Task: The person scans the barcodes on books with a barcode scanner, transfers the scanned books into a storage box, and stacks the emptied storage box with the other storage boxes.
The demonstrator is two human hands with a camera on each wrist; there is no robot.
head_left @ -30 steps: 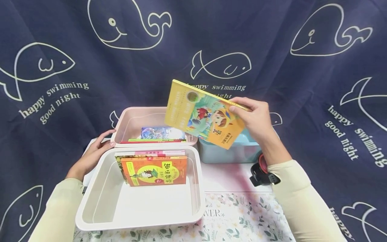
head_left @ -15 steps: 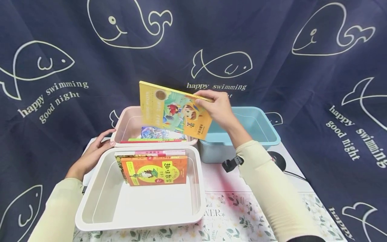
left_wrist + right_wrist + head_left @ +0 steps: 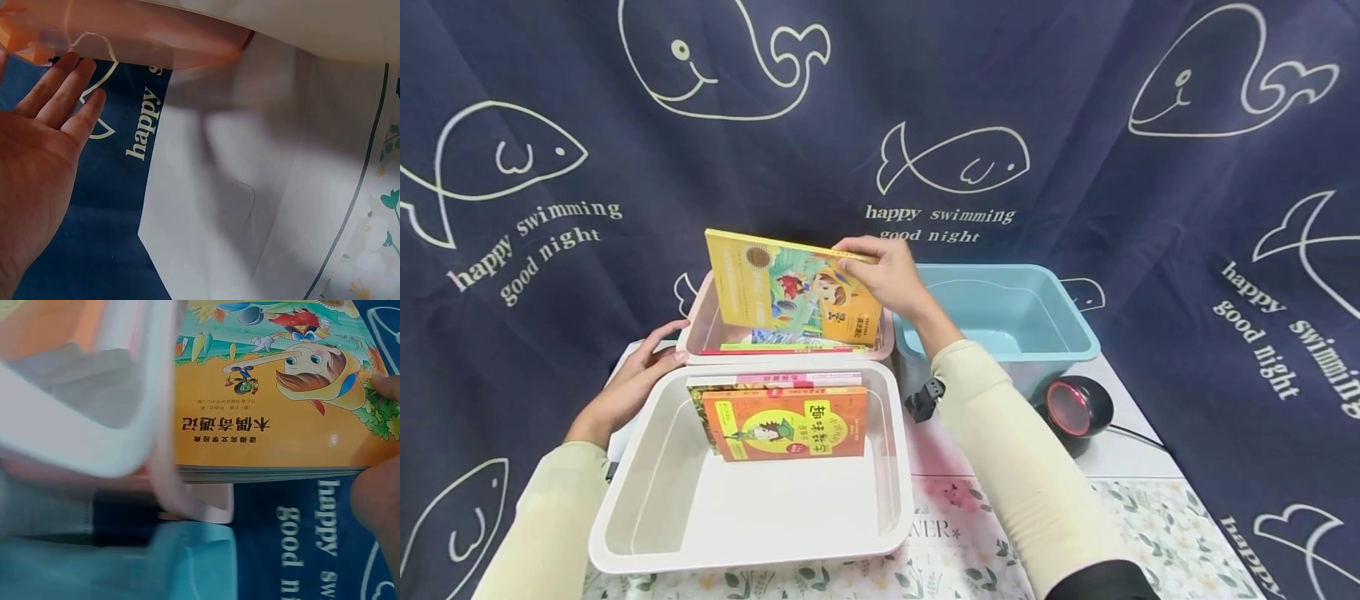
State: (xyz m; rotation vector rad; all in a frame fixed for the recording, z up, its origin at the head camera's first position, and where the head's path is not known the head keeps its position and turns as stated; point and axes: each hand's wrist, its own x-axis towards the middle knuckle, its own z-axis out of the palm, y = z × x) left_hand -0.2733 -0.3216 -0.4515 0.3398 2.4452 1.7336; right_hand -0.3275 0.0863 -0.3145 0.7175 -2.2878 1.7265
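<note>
Against a navy backdrop [image 3: 1060, 125] with white whale outlines, a floral worktop [image 3: 940, 567] carries a white bin [image 3: 647, 483], a light-blue bin [image 3: 992, 312] and, behind the white one, a pink bin [image 3: 703, 325]. Over the pink bin's opening is the yellow book [image 3: 797, 287], tilted, left end higher; whether its lower edge dips below the rim I cannot tell. Its cover shades into orange around a blue-green picture of a long-nosed figure — plus dark Chinese characters and a round seal. An orange book [image 3: 793, 429] stands in the white bin. The right hand [image 3: 887, 271] pinches the yellow book near its upper right corner; the left hand [image 3: 628, 392], fingers loosely extended, rests at the pink bin's left rim. Beside the blue bin sits a black device [image 3: 1078, 408]. Thin books [image 3: 790, 349] line the pink bin's front — taking space beneath the yellow book.
</note>
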